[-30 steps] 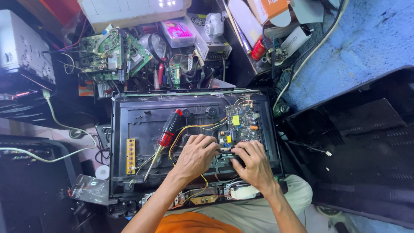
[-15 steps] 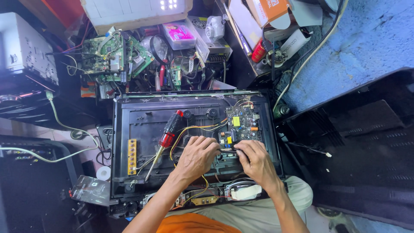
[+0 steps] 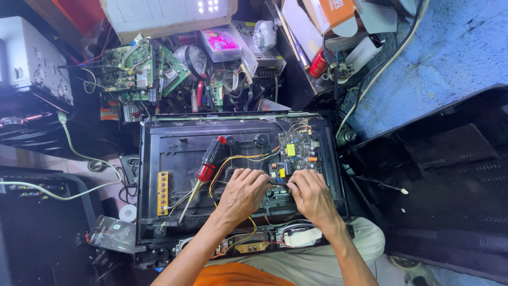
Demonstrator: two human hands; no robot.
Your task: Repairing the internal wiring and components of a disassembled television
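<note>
An opened black electronics chassis [image 3: 169, 143] lies flat in front of me. My left hand [image 3: 244, 193] and my right hand [image 3: 312, 195] rest side by side on its lower middle, fingers curled down onto parts just below a green circuit board [image 3: 294, 153]. What the fingertips pinch is hidden under them. A red-handled screwdriver [image 3: 205, 169] lies loose on the chassis left of my left hand. Yellow and orange wires [image 3: 238, 159] run from the board past the left hand. A yellow strip board [image 3: 163, 193] sits at the chassis's left side.
Green circuit boards [image 3: 138, 71], cables and small parts crowd the bench behind the chassis. A pink-lidded box [image 3: 221, 42] and a red can [image 3: 319, 64] stand farther back. A black panel [image 3: 450, 175] leans at the right, a grey device [image 3: 32, 58] at the left.
Both hands have stayed on the same spot below the board; the fingers shifted only slightly. The view drifted a little.
</note>
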